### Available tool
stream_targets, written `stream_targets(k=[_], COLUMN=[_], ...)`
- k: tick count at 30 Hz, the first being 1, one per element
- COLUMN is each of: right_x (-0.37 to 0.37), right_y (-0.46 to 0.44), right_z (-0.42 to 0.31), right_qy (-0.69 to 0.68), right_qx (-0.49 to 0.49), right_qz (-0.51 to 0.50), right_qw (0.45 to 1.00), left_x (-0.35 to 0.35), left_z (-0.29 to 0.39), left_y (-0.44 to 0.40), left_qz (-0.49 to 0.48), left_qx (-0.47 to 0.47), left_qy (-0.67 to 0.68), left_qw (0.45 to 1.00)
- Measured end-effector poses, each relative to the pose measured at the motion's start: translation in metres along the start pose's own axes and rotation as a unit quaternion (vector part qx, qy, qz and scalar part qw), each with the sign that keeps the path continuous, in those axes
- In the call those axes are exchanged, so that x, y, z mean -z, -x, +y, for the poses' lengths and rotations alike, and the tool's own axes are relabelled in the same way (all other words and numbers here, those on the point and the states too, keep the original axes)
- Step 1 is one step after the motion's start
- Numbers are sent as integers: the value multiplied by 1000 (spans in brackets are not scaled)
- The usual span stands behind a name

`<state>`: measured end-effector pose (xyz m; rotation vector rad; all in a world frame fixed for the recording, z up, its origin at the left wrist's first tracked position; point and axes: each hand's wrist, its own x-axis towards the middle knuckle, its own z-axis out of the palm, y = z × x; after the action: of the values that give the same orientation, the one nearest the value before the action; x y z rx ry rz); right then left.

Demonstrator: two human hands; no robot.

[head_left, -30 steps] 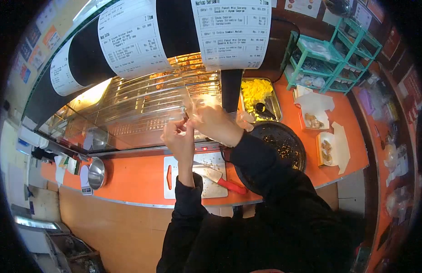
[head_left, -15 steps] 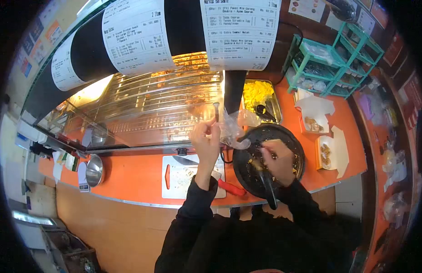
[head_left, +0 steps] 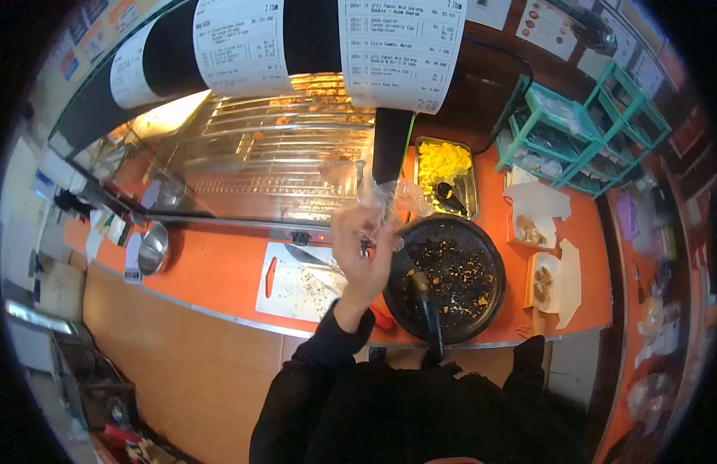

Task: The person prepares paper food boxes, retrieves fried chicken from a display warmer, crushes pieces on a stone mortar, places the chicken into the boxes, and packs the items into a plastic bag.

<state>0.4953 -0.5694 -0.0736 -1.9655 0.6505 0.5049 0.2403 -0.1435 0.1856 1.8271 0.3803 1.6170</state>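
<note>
My left hand (head_left: 362,247) is raised in front of the food warmer, its fingers curled and slightly blurred. Thin clear plastic (head_left: 408,199) spreads out from those fingers; whether it is a bag or a glove I cannot tell. Below and to the right sits a round black pan (head_left: 493,298) with dark and golden crumbs in it. A black-handled utensil (head_left: 429,309) rests across the pan's left side. My right hand (head_left: 531,325) is low at the counter's edge, just below an open food box (head_left: 563,290) with fried pieces inside. Its fingers are small and partly hidden.
A white cutting board (head_left: 285,290) with a knife (head_left: 312,259) lies left of the pan. Behind the pan stands a metal tray of yellow food (head_left: 443,166). Another open box (head_left: 540,205), green racks (head_left: 559,127), a steel bowl (head_left: 153,249) and the glass warmer (head_left: 273,178) surround the workspace.
My right hand has left the space over the pan and moved right and down toward the boxes. My left hand stays raised with the plastic. The view has shifted slightly.
</note>
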Motion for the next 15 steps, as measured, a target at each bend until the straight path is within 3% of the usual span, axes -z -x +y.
stream_targets(k=[2, 4, 8, 11, 15], right_x=[-1, 0, -1, 3, 3], right_y=[-19, -50, -68, -80, -68], right_z=[3, 12, 10, 15, 10], right_qy=[-103, -110, -155, -238, -254], right_qx=[-12, -10, -19, -54, -33], right_qz=[-66, -94, -138, -123, -97], right_qw=[992, 989, 978, 962, 962], left_x=[2, 0, -12, -19, -24], left_z=[1, 8, 24, 25, 24], left_y=[-20, -51, -95, -99, -99], left_qz=[47, 107, 123, 115, 118], left_qx=[-26, -25, -36, -39, -33], left_qy=[-28, -36, 21, 27, 52], left_qw=[998, 993, 992, 992, 991])
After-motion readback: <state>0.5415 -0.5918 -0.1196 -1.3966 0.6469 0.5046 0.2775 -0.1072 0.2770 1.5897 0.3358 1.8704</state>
